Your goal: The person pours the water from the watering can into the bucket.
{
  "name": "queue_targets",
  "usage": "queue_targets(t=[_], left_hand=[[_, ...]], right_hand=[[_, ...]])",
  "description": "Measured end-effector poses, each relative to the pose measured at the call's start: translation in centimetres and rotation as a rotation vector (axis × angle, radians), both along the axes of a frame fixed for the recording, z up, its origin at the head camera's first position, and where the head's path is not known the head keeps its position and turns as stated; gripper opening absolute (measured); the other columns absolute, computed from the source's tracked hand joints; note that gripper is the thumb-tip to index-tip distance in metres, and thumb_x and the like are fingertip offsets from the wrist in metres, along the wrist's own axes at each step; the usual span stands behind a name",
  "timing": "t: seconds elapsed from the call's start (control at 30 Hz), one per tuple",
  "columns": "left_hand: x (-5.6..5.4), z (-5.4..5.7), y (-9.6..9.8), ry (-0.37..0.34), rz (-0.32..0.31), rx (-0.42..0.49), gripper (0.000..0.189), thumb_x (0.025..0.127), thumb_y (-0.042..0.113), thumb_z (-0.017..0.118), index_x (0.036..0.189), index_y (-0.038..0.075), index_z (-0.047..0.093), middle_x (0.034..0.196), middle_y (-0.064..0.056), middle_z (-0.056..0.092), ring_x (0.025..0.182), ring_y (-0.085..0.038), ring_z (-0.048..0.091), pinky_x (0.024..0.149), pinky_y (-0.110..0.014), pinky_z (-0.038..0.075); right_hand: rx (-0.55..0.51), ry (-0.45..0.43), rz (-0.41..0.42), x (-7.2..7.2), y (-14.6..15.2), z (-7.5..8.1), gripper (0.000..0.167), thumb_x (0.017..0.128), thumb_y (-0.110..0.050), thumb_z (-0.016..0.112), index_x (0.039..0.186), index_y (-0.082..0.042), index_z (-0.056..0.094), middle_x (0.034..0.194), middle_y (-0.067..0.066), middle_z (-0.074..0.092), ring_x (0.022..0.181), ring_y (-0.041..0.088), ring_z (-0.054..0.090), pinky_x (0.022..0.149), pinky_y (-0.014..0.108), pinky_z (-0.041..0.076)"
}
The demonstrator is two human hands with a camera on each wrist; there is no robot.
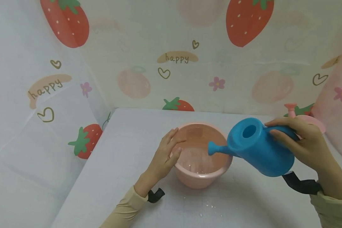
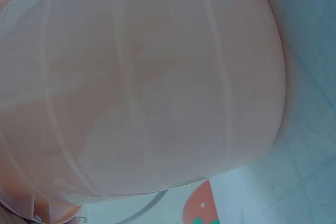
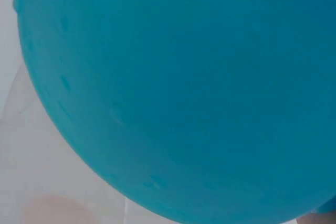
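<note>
My left hand (image 1: 163,153) holds the left rim of a pink plastic basin (image 1: 198,182), its fingers over the edge. A little water and small bright specks show inside. In the left wrist view the smooth outer wall of the basin (image 2: 157,87) fills most of the picture. My right hand (image 1: 307,142) grips the handle of a blue watering can (image 1: 265,155), raised at the basin's right side. The can leans left, and its spout reaches over the rim. Close up, the right wrist view shows the can's underside (image 3: 173,98) with water drops on it.
A pink watering can (image 1: 310,122) stands at the back right, partly behind my right hand. Water drops dot the white table (image 1: 125,136) in front of the basin. A curtain with strawberry prints (image 1: 249,22) hangs behind and at the sides.
</note>
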State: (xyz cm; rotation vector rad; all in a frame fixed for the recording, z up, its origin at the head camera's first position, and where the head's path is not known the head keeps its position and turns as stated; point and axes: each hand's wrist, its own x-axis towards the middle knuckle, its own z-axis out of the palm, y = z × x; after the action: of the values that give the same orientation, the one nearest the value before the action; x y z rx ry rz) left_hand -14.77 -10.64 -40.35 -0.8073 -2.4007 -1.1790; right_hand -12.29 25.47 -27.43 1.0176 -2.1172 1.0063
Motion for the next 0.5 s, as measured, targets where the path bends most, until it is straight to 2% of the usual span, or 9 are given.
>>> queue_targets(t=[0.23, 0.33, 0.5], left_hand=[[-0.2, -0.2, -0.1, 0.019, -0.012, 0.023, 0.030, 0.090, 0.019, 0.048, 0.119, 0.015, 0.059, 0.147, -0.008, 0.033, 0.138, -0.029, 0.024, 0.104, -0.058, 0.029], [-0.2, -0.2, -0.1, 0.025, -0.009, 0.019, 0.030, 0.091, 0.019, 0.048, 0.118, 0.015, 0.059, 0.147, -0.008, 0.034, 0.138, -0.031, 0.025, 0.104, -0.057, 0.029], [-0.2, -0.1, -0.1, 0.019, -0.004, 0.017, 0.030, 0.092, 0.021, 0.047, 0.119, 0.017, 0.059, 0.147, -0.007, 0.034, 0.138, -0.029, 0.025, 0.104, -0.057, 0.030]], right_hand=[[-0.009, -0.034, -0.076, 0.4, 0.0, -0.6, 0.026, 0.083, -0.012, 0.066, 0.098, 0.009, 0.065, 0.100, -0.008, 0.065, 0.094, -0.001, 0.059, 0.090, 0.009, 0.041], [-0.024, -0.035, -0.102, 0.5, 0.1, -1.0, 0.023, 0.084, -0.010, 0.066, 0.099, 0.007, 0.065, 0.100, -0.008, 0.065, 0.095, 0.000, 0.059, 0.091, 0.009, 0.040], [-0.048, -0.023, -0.154, 0.8, 0.2, -1.7, 0.021, 0.084, -0.008, 0.066, 0.099, 0.007, 0.065, 0.101, -0.018, 0.062, 0.094, -0.002, 0.058, 0.091, 0.008, 0.038]])
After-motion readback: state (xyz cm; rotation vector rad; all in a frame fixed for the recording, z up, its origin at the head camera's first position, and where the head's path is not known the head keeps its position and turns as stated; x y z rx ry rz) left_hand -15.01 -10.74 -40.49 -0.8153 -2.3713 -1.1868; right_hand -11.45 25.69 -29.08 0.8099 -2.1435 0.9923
